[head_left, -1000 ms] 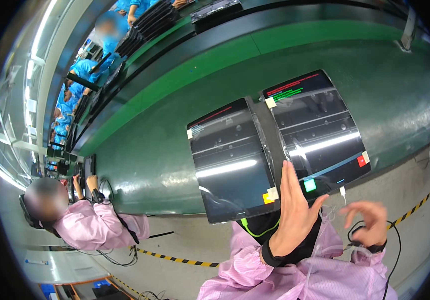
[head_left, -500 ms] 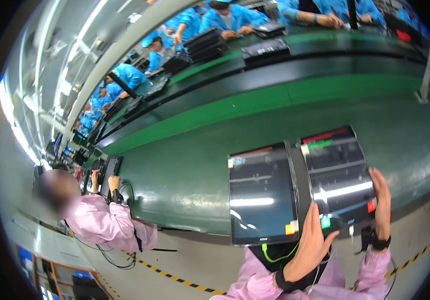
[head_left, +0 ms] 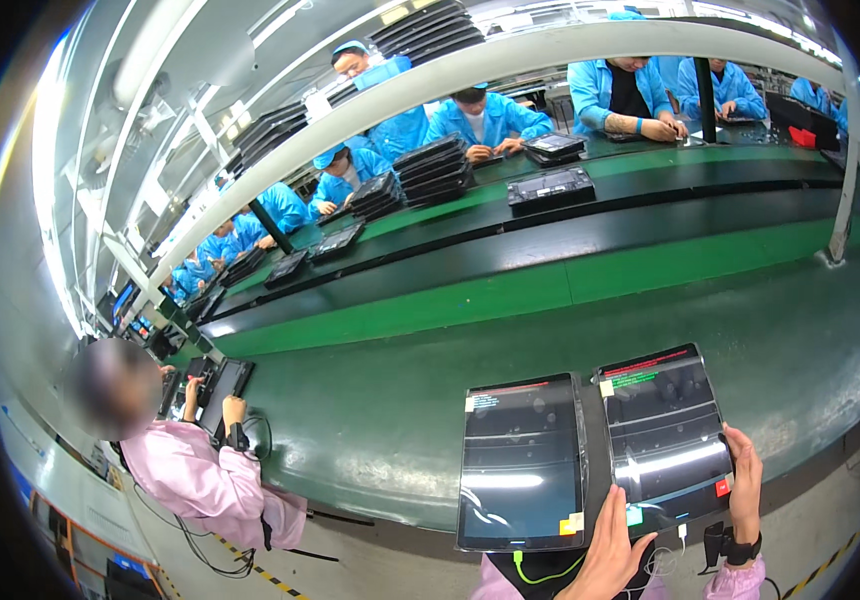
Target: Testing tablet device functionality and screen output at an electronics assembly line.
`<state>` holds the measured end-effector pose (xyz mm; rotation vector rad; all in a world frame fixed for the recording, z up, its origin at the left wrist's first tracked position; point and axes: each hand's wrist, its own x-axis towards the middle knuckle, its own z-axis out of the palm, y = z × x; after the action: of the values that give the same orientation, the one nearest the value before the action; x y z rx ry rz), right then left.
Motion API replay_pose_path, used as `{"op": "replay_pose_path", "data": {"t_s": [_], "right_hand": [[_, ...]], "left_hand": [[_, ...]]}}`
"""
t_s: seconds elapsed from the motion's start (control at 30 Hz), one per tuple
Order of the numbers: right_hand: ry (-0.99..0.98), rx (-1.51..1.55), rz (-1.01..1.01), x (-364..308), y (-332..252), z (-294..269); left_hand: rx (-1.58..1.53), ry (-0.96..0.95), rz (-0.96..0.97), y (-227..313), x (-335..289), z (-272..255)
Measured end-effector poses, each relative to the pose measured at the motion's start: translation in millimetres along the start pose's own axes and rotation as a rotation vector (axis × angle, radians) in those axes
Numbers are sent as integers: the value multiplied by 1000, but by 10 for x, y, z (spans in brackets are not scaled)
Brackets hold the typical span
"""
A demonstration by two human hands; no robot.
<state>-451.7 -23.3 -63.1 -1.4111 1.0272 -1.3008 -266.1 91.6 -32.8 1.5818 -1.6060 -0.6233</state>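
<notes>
1. The right tablet [head_left: 665, 440] lies at the table's [head_left: 380, 420] near edge, its lower side seeming to reach or cross that edge. A pull toward the person could tip it off, since little may support that end.
2. The left hand [head_left: 610, 550] is unclenched, fingers straight, at the tablet's lower left side. The right hand [head_left: 743, 480] has its fingers along the right side; whether it truly grips or only rests there, I cannot tell. If both merely steady the sides, a lift could let the glossy slab slip.
3. A white plug [head_left: 683, 532] sits at the tablet's lower side, its thin cable [head_left: 662, 562] looping below. A wrist or sleeve could snag that loop and bend or yank the plug.
4. The left tablet [head_left: 522, 460] lies just beside, also at the near edge, with a green cable [head_left: 550, 577] hanging from its lower side. The left hand is close to its lower right corner, so a sideways swing could knock it.
5. Bright glare crosses both screens; small text or a colour cue, such as the red square [head_left: 723, 488], could be misread.
</notes>
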Motion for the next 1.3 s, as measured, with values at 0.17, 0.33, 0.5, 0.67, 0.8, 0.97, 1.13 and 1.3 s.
{"op": "replay_pose_path", "data": {"t_s": [0.17,0.33,0.5,0.67,0.8,0.97,1.13,1.3], "right_hand": [[22,-29,9,11,-34,10],[62,-92,-14,16,-49,29],[83,-114,5,26,-41,33],[100,-168,91,-59,-157,45],[176,-484,-143,-244,-396,153],[-78,-585,-303,-377,-626,330],[-349,-684,-558,-378,-598,618],[-462,-770,-602,-311,-618,650]], "left_hand": [[25,-9,29,35,3,-15],[23,76,32,73,26,-40],[-28,85,16,-46,81,0],[-63,101,7,-133,55,60],[-57,86,-10,-126,57,69],[-82,56,-32,-120,62,78],[-77,53,15,-153,56,89],[-68,44,23,-159,58,69]]}}
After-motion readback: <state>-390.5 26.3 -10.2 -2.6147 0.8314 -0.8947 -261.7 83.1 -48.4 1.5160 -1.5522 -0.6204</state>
